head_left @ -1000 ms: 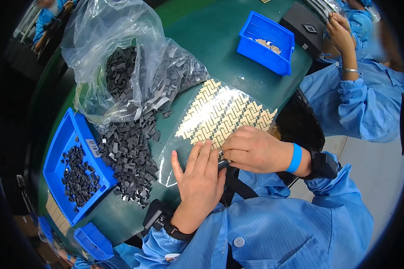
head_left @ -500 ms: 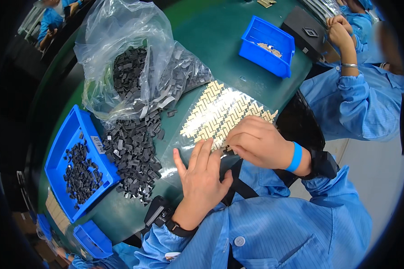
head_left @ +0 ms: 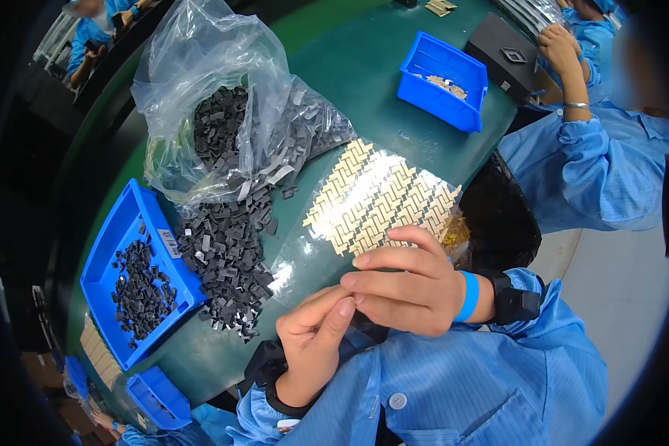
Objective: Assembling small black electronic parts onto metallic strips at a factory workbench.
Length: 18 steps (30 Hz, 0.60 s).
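A bare left hand [head_left: 314, 343] and blue-banded right hand [head_left: 412, 290] meet at the fingertips; whether they clamp anything cannot be told. Cream zigzag pieces [head_left: 383, 199] pattern a clear plastic sheet [head_left: 302, 258] beyond.

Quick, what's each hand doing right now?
Left hand: closed in a pinch; cannot tell if it holds anything.
Right hand: fingers bent, tips meeting the left hand's; its grip cannot be told.

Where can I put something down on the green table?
Bare green tabletop shows between the clear bag and far blue bin. A smaller patch borders the dark pile and small blue bin. Crowded: dark pile beside long blue tray, patterned sheet partly under right hand.
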### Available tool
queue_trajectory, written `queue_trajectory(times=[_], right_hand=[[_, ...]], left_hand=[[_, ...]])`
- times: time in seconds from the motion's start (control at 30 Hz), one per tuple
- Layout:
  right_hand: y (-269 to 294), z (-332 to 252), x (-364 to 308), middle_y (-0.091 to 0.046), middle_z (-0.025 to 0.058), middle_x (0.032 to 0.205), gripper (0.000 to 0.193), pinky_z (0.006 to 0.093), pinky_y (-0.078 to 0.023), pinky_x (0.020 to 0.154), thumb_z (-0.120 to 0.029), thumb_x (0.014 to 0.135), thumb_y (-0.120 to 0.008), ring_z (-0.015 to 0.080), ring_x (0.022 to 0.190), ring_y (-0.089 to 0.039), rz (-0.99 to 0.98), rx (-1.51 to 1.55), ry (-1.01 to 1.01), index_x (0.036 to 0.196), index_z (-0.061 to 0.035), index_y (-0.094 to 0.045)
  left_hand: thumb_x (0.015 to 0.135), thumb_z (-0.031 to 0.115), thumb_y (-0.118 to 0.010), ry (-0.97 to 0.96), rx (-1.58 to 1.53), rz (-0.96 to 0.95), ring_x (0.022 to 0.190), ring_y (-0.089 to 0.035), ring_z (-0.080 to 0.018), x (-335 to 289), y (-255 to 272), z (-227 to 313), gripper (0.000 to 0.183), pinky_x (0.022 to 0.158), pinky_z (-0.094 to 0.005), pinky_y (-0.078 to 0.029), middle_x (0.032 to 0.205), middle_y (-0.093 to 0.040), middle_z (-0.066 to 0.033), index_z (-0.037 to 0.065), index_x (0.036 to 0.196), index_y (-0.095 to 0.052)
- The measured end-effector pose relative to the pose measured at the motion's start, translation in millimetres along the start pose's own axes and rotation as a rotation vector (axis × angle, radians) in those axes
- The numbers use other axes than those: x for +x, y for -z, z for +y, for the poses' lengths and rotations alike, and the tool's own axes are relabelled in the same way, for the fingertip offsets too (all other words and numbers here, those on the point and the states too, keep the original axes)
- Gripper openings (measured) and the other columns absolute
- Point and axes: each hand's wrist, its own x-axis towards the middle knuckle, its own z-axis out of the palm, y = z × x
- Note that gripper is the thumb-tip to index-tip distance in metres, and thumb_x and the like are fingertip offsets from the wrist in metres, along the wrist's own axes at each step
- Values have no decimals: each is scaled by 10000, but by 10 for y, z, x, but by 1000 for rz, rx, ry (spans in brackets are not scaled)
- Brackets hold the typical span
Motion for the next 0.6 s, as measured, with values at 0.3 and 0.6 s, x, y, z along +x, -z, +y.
queue_trajectory(times=[0.3, 0.6], right_hand=[[-47, 58, 86, -616, 87, 819, 118, 327, -452, 662, -10, 731, -655, 225, 695, -575, -59, 628, -346, 838, -19, -605], [-63, 2, 114, -593, 47, 800, 105, 319, -424, 654, -62, 724, -653, 214, 713, -553, -17, 523, -386, 818, -52, -606]], left_hand=[[874, 64, -537, 323, -347, -78, 772, -632, -210, -35, 78, 99, 178, 736, -316, -510, 890, -644, -164, -71, 960, -613], [854, -17, -532, 257, -323, -3, 778, -634, -223, -57, 29, 127, 149, 722, -313, -529, 899, -637, -170, -93, 964, -599]])
